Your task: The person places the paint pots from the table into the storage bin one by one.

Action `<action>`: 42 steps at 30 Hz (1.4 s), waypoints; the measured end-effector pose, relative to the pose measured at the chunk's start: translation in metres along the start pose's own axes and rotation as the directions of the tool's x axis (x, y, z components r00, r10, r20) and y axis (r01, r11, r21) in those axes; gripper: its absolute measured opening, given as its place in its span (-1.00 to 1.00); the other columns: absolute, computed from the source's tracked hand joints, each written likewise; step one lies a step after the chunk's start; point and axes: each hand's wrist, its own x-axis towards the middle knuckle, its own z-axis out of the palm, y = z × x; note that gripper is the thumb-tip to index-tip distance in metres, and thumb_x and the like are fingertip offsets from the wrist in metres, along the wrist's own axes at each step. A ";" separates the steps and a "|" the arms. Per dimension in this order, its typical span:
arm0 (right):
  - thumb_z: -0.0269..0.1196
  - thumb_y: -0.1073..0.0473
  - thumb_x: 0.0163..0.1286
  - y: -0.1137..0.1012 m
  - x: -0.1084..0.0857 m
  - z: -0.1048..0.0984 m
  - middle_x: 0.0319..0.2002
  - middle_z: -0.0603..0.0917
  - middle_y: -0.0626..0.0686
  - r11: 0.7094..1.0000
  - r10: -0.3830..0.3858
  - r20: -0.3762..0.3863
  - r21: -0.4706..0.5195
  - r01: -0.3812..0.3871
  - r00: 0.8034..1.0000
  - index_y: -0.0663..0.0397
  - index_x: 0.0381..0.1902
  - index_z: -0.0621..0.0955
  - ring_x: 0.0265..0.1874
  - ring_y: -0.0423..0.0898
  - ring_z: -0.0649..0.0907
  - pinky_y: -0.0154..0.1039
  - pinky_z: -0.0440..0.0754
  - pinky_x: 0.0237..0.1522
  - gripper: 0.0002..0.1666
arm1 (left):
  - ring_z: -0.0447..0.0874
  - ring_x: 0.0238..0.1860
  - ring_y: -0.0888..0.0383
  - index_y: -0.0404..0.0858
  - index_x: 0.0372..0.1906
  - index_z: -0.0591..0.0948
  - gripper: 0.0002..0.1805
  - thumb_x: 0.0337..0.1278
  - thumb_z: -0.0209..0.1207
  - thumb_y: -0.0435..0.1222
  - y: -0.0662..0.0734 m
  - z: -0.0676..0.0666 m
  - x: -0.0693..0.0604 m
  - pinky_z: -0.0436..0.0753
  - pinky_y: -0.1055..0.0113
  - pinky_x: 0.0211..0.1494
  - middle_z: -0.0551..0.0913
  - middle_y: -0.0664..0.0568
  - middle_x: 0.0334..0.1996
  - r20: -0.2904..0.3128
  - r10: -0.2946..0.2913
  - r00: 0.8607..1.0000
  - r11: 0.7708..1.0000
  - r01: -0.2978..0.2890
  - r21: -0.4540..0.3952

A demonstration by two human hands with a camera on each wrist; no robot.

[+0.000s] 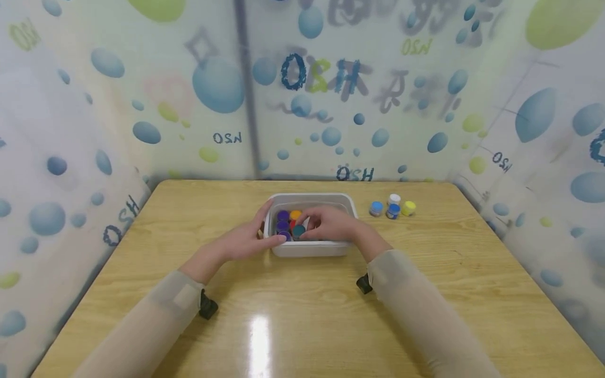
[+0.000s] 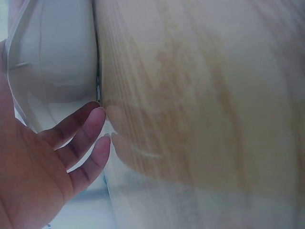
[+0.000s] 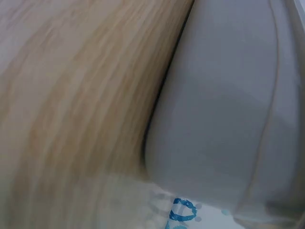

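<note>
A white plastic tub [image 1: 312, 249] stands on the table with several small lidded paint jars in its left part. My left hand [image 1: 243, 240] holds the tub's left end, thumb over the near rim and fingers along the outer wall. In the left wrist view, loosely bent fingers [image 2: 90, 164] lie by the tub's lower side. My right hand [image 1: 331, 224] reaches inside, pinching a teal-lidded paint jar [image 1: 299, 231] between thumb and fingers. Beside it are purple-lidded jars [image 1: 282, 225], an orange-lidded jar [image 1: 295, 215] and a partly covered red-lidded jar [image 1: 293, 224]. The right wrist view shows only the tub's outer wall, no hand.
To the right of the tub stand a light blue jar [image 1: 376, 208], a white-lidded jar [image 1: 394, 199], a dark blue jar [image 1: 393, 211] and a yellow jar [image 1: 409, 208]. The wooden table [image 1: 302, 315] meets patterned walls at the back and sides.
</note>
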 end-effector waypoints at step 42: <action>0.42 0.07 0.57 0.001 0.004 0.003 -0.12 0.80 -0.05 0.999 0.027 0.046 0.033 -0.029 0.999 -0.20 0.21 0.78 -0.12 -0.09 0.70 -0.19 0.66 0.02 -0.70 | 0.68 -0.01 -0.01 0.19 0.82 -0.39 0.26 0.41 0.17 0.45 -0.001 -0.001 0.002 0.64 0.06 0.10 0.67 -0.22 0.24 0.004 0.023 1.000 1.000 -0.023 -0.012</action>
